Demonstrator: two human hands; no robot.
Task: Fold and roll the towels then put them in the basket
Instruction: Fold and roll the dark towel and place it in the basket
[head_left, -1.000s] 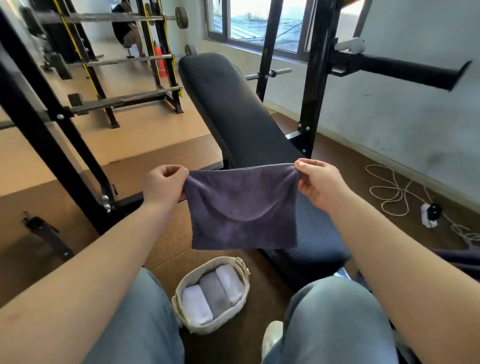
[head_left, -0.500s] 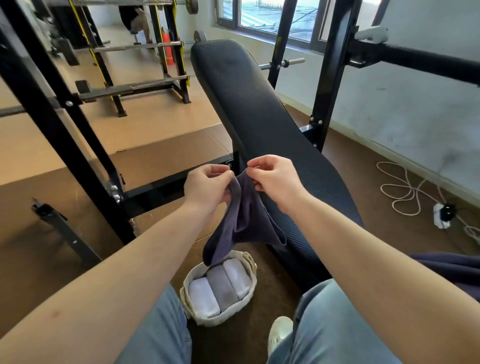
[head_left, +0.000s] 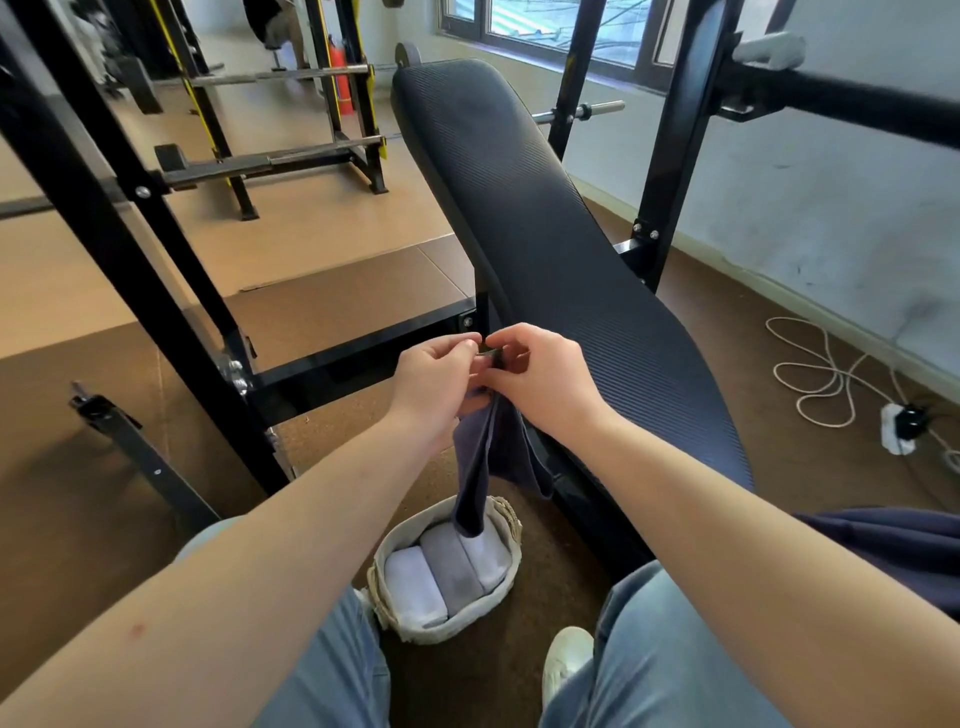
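- Left hand (head_left: 436, 384) and right hand (head_left: 545, 384): fingertips meet, pinching the towel (head_left: 480, 467) at its top edge.
- Towel: hangs folded below the fingers, over the basket (head_left: 511, 566).

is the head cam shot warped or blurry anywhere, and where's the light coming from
Head view: wide-angle warp slants the black rack post; daylight comes from the window at top, putting a soft sheen on the bench pad; the left hand, right hand and dark towel look slightly soft.
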